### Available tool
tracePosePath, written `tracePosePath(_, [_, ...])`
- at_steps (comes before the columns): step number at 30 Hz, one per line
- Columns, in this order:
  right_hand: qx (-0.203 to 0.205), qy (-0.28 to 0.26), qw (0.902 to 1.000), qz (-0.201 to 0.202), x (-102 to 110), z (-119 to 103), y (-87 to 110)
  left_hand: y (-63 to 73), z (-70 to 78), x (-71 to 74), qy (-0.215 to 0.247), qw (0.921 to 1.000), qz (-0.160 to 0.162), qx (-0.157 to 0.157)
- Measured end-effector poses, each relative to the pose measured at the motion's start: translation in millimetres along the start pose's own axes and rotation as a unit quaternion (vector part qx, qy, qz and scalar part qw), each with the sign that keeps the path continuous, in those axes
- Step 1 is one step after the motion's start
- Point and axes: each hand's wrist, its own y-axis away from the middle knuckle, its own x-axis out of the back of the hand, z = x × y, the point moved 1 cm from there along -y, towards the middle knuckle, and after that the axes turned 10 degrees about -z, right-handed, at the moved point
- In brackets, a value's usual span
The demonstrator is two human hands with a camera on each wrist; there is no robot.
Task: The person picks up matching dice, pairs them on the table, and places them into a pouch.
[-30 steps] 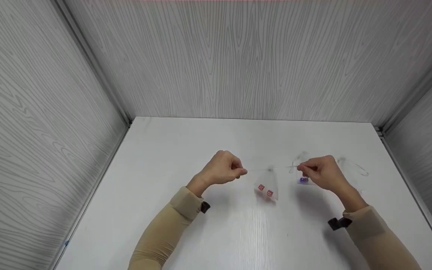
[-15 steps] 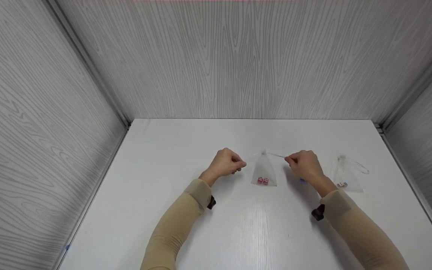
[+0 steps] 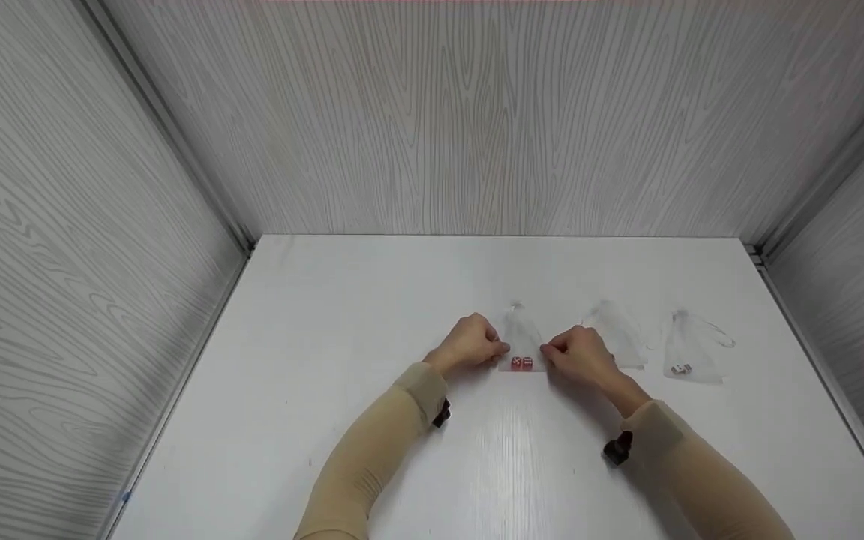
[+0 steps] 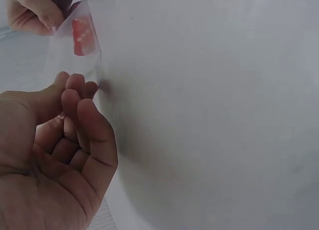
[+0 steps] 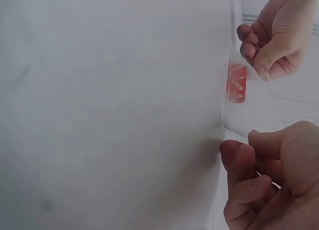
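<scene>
A sheer drawstring pouch (image 3: 520, 328) lies flat on the white table, its gathered neck pointing away from me. Two red dice (image 3: 522, 363) with white pips sit side by side at its bottom. My left hand (image 3: 471, 344) is at the pouch's left edge, thumb and fingertips pinching there. On the opposite edge, my right hand (image 3: 580, 354) pinches with thumb and index finger. Both wrist views show the red dice (image 4: 83, 37) through the fabric, between the hands. The thin strings are hard to make out at the fingertips.
Right of my right hand lies a second sheer pouch (image 3: 616, 324), partly covered by that hand. A third pouch (image 3: 691, 341), holding pale dice, lies farther right with its string loop spread. Wood-grain panels (image 3: 432, 120) wall the table at the back and sides.
The pouch with red dice has come down from the air onto the table. Both hands have lowered and drawn closer together along its sides, and the right hand has uncovered more of the second pouch.
</scene>
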Motion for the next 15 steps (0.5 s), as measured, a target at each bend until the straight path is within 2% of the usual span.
tracePosePath(4, [-0.023,-0.003,0.9997,-0.012,-0.8,-0.4,-3.2,-12.3,1.0,-5.6,-0.005,1.0000,-0.004,-0.001])
tracePosePath(9, [-0.088,0.004,0.9961,0.000,9.6,-1.7,-8.6,-56.1,-17.7,-17.5,-0.062,0.9977,0.027,-0.006])
tracePosePath(11, [-0.102,0.014,0.9947,-0.002,12.5,-3.4,-11.2,-71.0,-25.2,-21.1,-0.084,0.9956,0.042,-0.005])
tracePosePath(15, [-0.112,0.017,0.9935,-0.017,15.5,-6.9,-12.3,-72.7,-25.3,-20.4,-0.077,0.9959,0.048,-0.005])
